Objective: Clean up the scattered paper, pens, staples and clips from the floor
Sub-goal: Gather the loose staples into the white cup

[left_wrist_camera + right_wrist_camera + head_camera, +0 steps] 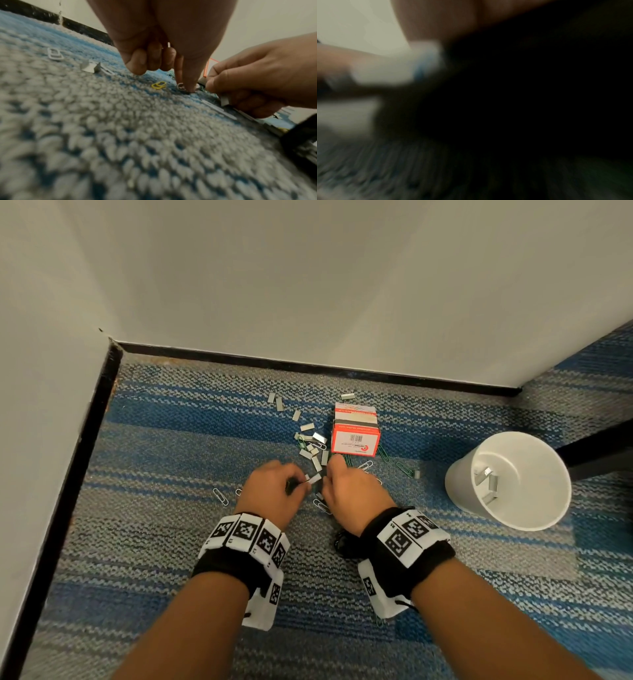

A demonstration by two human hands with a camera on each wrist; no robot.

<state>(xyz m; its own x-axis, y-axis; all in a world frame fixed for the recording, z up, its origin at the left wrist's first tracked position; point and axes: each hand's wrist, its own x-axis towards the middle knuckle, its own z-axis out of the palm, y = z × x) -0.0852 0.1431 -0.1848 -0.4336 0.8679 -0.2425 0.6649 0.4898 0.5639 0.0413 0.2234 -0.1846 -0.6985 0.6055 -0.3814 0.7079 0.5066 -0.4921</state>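
1. Head view: both hands work low on the carpet (pixel 171 542) in a wall corner, in the middle of picking up loose staples. The left hand (pixel 274 491) has its fingers curled and pinches one end of a staple strip (pixel 314 478), which sits between the two hands. The strip's long axis runs roughly left to right, tilted slightly up toward the right hand (pixel 349 491). That hand is curled beside the strip's other end; whether it grips the strip I cannot tell here. More staple strips (pixel 310 440) and paper clips (pixel 221 496) lie scattered just left of and around the red staple box (pixel 355 438). The white cup (pixel 507 481), well to the right, already holds a few strips.

2. Left wrist view: the left hand (pixel 163 47) points its thumb and forefinger down onto the carpet at a small metal piece. The right hand (pixel 254 86) is curled, with a staple strip (pixel 224 100) showing under its fingers. A yellow paper clip (pixel 159 85) lies just left of the pinch.

3. Right wrist view: dark and blurred, so nothing can be read from it.

4. Judgement: the next move is probably to lift the pinched strip and carry it right to the cup, keeping a firm pinch because the strips are small and slippery.
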